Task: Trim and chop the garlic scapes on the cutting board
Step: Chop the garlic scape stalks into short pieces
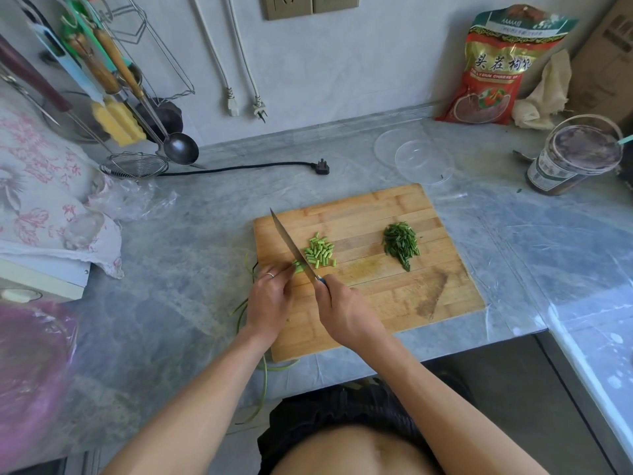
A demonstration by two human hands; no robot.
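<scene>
A wooden cutting board (394, 296) lies on the grey counter. On it sits a pile of short light-green scape pieces (320, 252) and, to the right, a heap of dark green chopped bits (400, 243). My left hand (270, 299) presses a bundle of scapes (298, 266) down at the board's left edge; their long stems (263, 378) trail off the board toward me. My right hand (342, 310) grips a knife (291, 241), whose blade rests against the bundle's cut end right by my left fingertips.
Clear plastic lids (423, 161) lie behind the board. A jar (575, 156) and a red bag (493, 70) stand at the right rear. A black plug and cord (322, 166), a wire strainer (135, 164) and hanging utensils are at the left rear. The counter's edge runs just below the board.
</scene>
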